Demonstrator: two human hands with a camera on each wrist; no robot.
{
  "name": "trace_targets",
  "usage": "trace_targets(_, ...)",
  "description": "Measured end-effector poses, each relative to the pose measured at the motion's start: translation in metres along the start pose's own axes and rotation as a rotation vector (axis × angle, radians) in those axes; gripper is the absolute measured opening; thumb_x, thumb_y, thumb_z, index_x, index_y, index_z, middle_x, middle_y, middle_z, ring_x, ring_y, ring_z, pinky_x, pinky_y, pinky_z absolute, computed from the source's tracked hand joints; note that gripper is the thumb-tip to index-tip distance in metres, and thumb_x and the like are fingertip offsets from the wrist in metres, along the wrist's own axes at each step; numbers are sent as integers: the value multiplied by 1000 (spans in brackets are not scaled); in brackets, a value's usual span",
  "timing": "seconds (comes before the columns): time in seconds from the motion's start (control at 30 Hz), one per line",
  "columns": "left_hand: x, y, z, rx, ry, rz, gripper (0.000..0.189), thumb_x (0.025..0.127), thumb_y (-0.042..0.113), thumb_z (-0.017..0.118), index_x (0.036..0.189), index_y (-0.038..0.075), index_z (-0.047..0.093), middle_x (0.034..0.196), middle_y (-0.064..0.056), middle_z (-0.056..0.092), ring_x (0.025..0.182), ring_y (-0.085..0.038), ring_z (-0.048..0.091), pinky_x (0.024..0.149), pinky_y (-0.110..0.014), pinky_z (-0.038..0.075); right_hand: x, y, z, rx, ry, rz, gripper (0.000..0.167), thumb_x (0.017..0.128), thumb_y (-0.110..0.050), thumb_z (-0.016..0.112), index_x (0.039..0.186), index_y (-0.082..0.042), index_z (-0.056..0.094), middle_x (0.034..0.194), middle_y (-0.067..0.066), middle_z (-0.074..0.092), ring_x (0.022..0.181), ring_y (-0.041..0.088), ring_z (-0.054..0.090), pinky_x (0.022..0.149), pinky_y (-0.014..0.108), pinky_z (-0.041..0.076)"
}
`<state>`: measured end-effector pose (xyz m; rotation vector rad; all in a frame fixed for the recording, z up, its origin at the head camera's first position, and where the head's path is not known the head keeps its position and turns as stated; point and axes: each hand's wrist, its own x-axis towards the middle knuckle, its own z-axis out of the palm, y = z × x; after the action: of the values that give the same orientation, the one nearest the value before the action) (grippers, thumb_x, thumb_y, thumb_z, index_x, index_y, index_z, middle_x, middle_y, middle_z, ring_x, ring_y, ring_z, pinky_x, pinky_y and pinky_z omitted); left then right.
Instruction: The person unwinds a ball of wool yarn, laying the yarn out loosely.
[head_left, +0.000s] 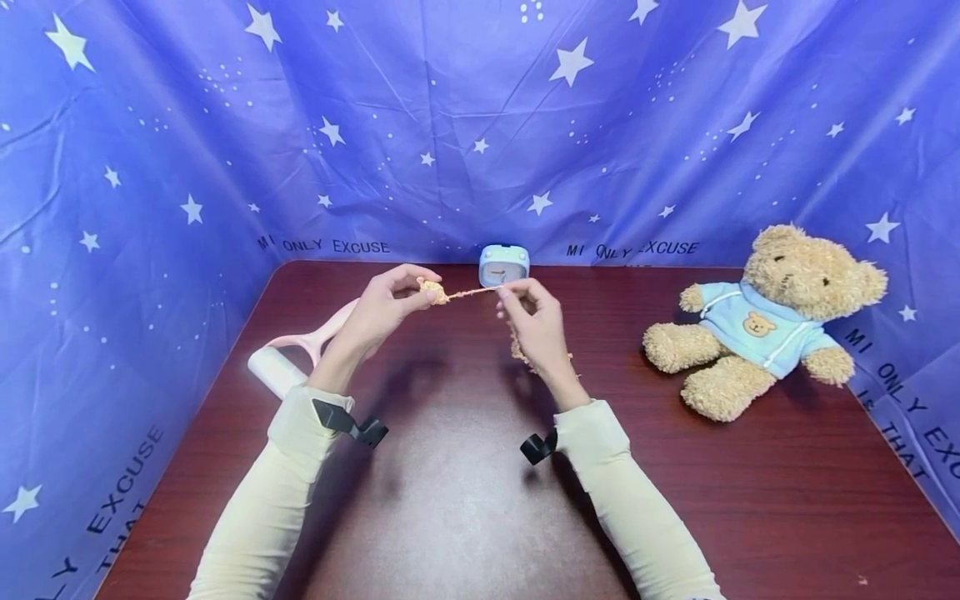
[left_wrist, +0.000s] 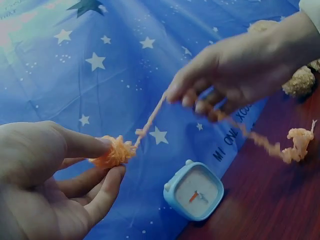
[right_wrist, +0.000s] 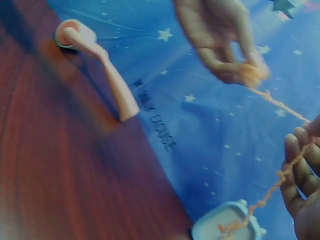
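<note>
Between thumb and fingers, my left hand [head_left: 378,312] pinches a small wound bundle of orange yarn [left_wrist: 117,151]. A strand [left_wrist: 154,114] runs from the bundle to my right hand [head_left: 536,325], which pinches it between thumb and forefinger. That strand is drawn straight between the two hands, raised above the table in the head view. Past the right hand, the rest of the yarn trails down, kinked and fuzzy, to a loose clump [left_wrist: 299,142] in the left wrist view. In the right wrist view this tail [right_wrist: 272,192] crosses in front of the clock.
A light blue clock [head_left: 503,268] stands at the table's back edge, beyond the hands. Left of the left forearm lies a lint roller with a white roll [head_left: 273,371] and pink handle. A teddy bear [head_left: 772,333] in a blue top sits at the right. Starry blue curtain [head_left: 450,108] surrounds the table.
</note>
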<state>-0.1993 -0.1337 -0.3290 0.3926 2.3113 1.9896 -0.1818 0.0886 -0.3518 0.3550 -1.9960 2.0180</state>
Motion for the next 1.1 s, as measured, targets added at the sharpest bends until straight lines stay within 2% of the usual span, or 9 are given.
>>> trace_targets(0.23,0,-3,-3,-144,-15,-28,29,92,0,59,119,-8,53,97,-5,61,87,-11,64,92,-34,56,11,20,-36,112,180,-74,13,91,-1,61,97,10,61,72,2,64,58,7,60,48,17,51)
trace_targets(0.37,0,-2,-3,-209,-15,-42,21,92,-2,57,113,-4,55,99,-8,59,88,-13,64,91,-34,56,13,22,-54,163,255,-98,10,90,-1,61,94,8,61,71,2,63,59,9,61,54,22,55)
trace_targets(0.5,0,-2,-3,-255,0,-55,16,93,-3,55,108,1,55,99,-10,58,87,-15,66,91,-36,56,13,24,-69,184,317,-120,17,90,-2,62,96,14,58,70,5,62,59,11,60,57,24,57)
trace_targets(0.57,0,-3,-3,-263,9,-57,15,93,-3,54,108,0,53,99,-10,57,86,-15,66,90,-36,56,13,25,-76,193,345,-127,19,91,-1,61,96,16,57,69,6,62,58,11,60,56,23,56)
trace_targets(0.7,1,-4,-4,-244,37,-62,16,94,-6,51,110,-6,51,99,-10,55,84,-12,66,88,-31,57,14,26,-89,215,399,-133,12,91,-1,61,94,11,60,68,6,62,56,12,60,55,22,56)
trace_targets(0.83,2,-4,-6,-140,61,-63,24,93,-6,50,117,-9,53,97,-7,57,84,-11,63,83,-23,58,15,26,-99,231,448,-147,3,90,0,61,89,2,64,68,6,62,55,12,59,55,22,56)
trace_targets(0.97,3,-5,-7,-62,98,-67,31,94,-4,50,124,-5,54,93,-5,57,82,-11,61,79,-21,58,17,25,-109,237,501,-169,6,89,1,62,86,-3,66,67,6,62,54,13,59,55,23,55)
trace_targets(1.1,5,-6,-7,-65,162,-85,33,93,-6,45,126,-7,51,95,-6,54,80,-12,62,77,-19,58,18,23,-117,245,544,-178,9,89,2,62,84,-4,66,66,6,61,53,13,58,54,22,55)
